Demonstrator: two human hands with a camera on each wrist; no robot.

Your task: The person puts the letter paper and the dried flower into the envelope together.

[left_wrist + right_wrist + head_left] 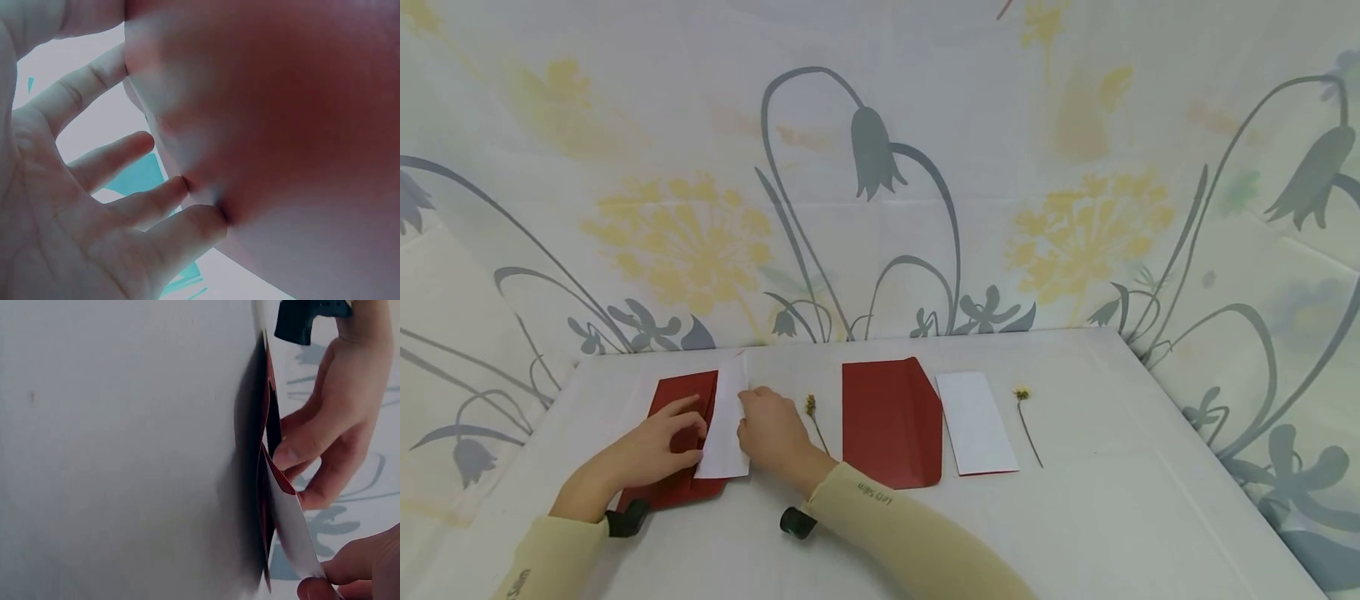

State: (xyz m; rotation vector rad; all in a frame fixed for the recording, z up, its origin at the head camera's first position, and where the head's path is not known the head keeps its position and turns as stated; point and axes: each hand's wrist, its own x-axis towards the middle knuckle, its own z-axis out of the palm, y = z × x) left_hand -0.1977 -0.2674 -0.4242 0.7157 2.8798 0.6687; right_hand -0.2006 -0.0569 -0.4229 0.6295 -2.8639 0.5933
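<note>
In the head view my right hand [778,433] pinches the right edge of a folded white card [730,429]. The card stands over the right side of a red envelope [673,392], its left edge by the envelope's opening. The right wrist view shows the card [290,522] with red inside, thumb and fingers gripping its outer edge. My left hand [651,450] rests on the envelope, fingers spread, thumb near the card. Close up in the left wrist view, fingertips of the left hand [94,187] touch a blurred reddish surface.
A dried flower [811,407] lies just right of my right hand. Farther right are a second red envelope [883,425], another folded white card [976,421] and a second dried flower [1024,408]. Behind the white table [1112,517] hangs a flower-patterned cloth [880,250].
</note>
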